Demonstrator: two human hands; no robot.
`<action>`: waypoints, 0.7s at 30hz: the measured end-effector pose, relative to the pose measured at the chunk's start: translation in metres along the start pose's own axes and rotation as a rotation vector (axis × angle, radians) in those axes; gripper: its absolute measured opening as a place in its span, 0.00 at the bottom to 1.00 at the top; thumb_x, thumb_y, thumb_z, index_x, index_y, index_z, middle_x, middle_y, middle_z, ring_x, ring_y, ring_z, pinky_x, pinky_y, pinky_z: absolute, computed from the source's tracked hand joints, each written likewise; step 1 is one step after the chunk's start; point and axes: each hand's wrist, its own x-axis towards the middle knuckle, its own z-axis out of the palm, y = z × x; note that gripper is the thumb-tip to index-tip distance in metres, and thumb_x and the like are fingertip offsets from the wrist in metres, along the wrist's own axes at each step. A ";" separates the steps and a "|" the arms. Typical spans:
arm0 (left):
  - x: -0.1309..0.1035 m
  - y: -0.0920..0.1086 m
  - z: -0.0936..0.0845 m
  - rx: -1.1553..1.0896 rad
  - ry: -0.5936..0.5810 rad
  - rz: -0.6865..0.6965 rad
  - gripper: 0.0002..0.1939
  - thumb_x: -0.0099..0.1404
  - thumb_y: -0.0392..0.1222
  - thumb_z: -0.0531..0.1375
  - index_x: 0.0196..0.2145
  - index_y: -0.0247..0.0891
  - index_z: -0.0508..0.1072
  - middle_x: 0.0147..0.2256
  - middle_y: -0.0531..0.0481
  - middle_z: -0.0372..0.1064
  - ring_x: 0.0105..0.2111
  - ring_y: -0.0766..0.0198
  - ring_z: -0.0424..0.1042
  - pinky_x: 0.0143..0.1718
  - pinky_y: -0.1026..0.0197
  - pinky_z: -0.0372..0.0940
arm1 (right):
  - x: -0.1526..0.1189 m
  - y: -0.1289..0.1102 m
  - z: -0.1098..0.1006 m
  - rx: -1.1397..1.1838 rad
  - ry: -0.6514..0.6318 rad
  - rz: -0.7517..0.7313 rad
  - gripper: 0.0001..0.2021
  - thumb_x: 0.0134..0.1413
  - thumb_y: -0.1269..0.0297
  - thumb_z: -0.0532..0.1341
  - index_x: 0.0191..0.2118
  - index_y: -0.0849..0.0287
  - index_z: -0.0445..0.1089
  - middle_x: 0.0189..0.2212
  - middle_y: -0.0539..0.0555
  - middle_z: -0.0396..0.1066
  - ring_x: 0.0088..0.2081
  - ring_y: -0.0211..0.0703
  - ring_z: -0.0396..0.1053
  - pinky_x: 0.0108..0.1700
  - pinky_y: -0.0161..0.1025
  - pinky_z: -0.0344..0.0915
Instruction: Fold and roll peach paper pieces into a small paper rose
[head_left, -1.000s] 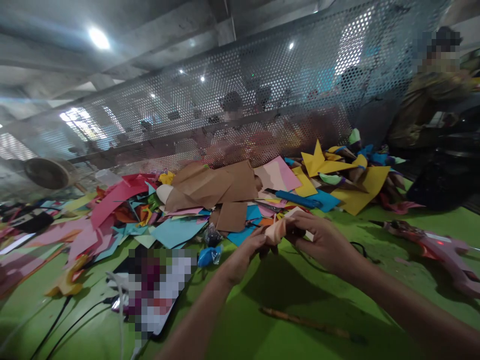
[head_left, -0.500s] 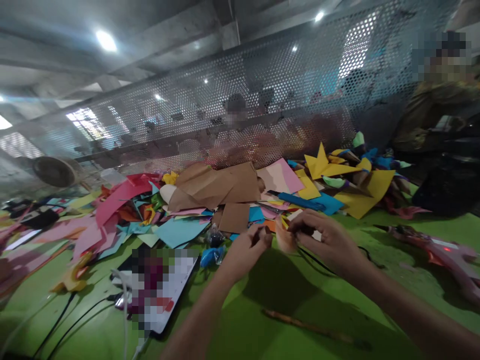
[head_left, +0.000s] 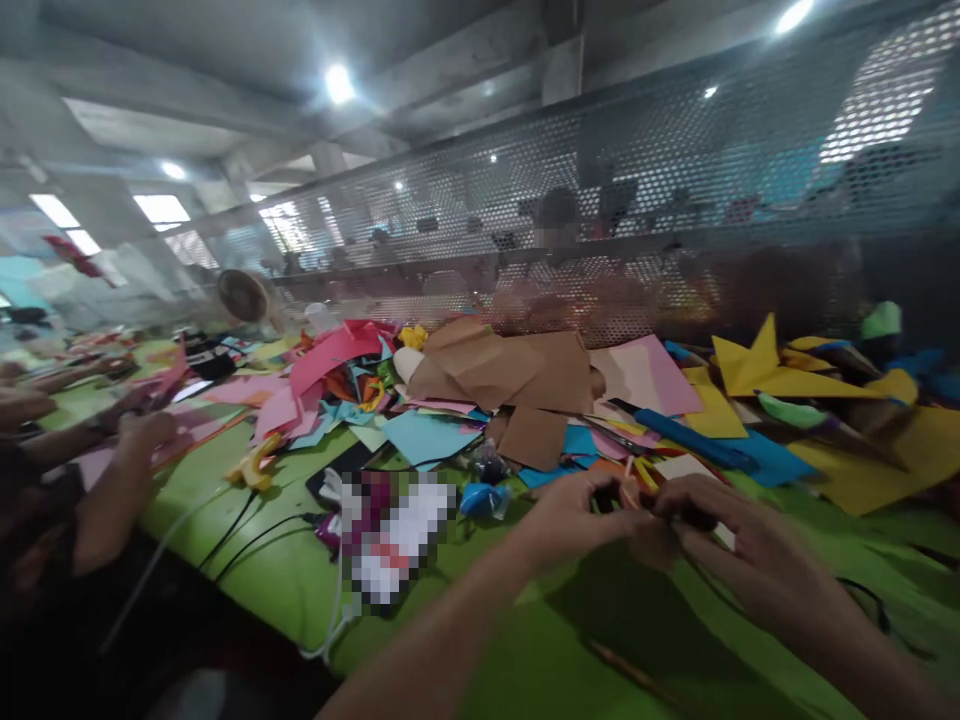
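Between my two hands is a small peach-coloured paper piece (head_left: 651, 545), partly hidden by my fingers and blurred. My left hand (head_left: 574, 515) pinches its left side, fingers curled. My right hand (head_left: 739, 530) is closed on its right side, with thumb and fingertips together. Just beyond my fingers are a yellow-handled tool (head_left: 643, 474), mostly covered, and a pale paper sheet (head_left: 686, 468). A thin brown stick (head_left: 626, 668) lies on the green table under my forearms.
Coloured paper is heaped along the back, with brown sheets (head_left: 510, 365), a blue cutter (head_left: 690, 435) and a yellow paper star (head_left: 765, 365). A phone (head_left: 401, 540), cables and a yellow glue gun (head_left: 255, 465) lie left. A co-worker's arms (head_left: 124, 480) are at far left.
The view has swung left, bringing in a co-worker's arms while the pink glue gun left the view. My left fingers have closed in on the peach paper beside my right hand.
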 end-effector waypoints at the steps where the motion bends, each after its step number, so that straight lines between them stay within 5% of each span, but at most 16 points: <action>1: 0.000 0.000 -0.001 0.011 0.006 0.007 0.21 0.61 0.58 0.63 0.40 0.36 0.76 0.35 0.47 0.74 0.35 0.62 0.71 0.37 0.62 0.65 | 0.000 0.003 0.000 -0.021 -0.006 -0.010 0.06 0.56 0.65 0.56 0.35 0.54 0.70 0.34 0.54 0.74 0.37 0.48 0.72 0.38 0.41 0.68; 4: 0.001 0.003 -0.016 0.159 0.110 0.008 0.21 0.65 0.57 0.59 0.44 0.38 0.76 0.37 0.49 0.75 0.33 0.64 0.71 0.34 0.64 0.64 | 0.002 0.010 -0.001 -0.120 -0.030 -0.021 0.06 0.54 0.63 0.56 0.32 0.53 0.71 0.32 0.55 0.75 0.33 0.49 0.73 0.34 0.42 0.70; 8: -0.001 0.009 -0.059 0.597 0.400 0.010 0.11 0.64 0.45 0.62 0.42 0.40 0.76 0.38 0.50 0.76 0.38 0.61 0.72 0.41 0.61 0.64 | 0.005 0.014 0.000 -0.282 0.052 0.002 0.11 0.53 0.57 0.57 0.38 0.51 0.75 0.37 0.57 0.79 0.35 0.55 0.77 0.32 0.45 0.73; 12: -0.007 0.005 -0.104 0.995 0.690 -0.220 0.06 0.64 0.41 0.61 0.39 0.43 0.76 0.41 0.50 0.77 0.47 0.57 0.70 0.48 0.57 0.62 | 0.006 0.015 0.003 -0.354 0.151 -0.018 0.18 0.54 0.54 0.55 0.47 0.52 0.73 0.46 0.60 0.78 0.44 0.61 0.76 0.36 0.49 0.74; 16: -0.012 -0.003 -0.125 1.062 0.762 -0.333 0.08 0.64 0.39 0.61 0.42 0.43 0.75 0.45 0.49 0.76 0.50 0.57 0.69 0.50 0.58 0.61 | 0.008 0.011 0.002 -0.312 0.188 -0.024 0.17 0.54 0.52 0.56 0.44 0.51 0.74 0.42 0.61 0.78 0.40 0.60 0.78 0.34 0.47 0.74; 21: -0.010 -0.012 -0.124 1.067 0.736 -0.376 0.08 0.64 0.40 0.61 0.42 0.42 0.75 0.45 0.48 0.76 0.50 0.55 0.69 0.50 0.57 0.61 | 0.007 0.000 -0.002 -0.241 0.175 -0.007 0.16 0.57 0.52 0.56 0.44 0.53 0.75 0.43 0.60 0.78 0.35 0.53 0.78 0.33 0.44 0.74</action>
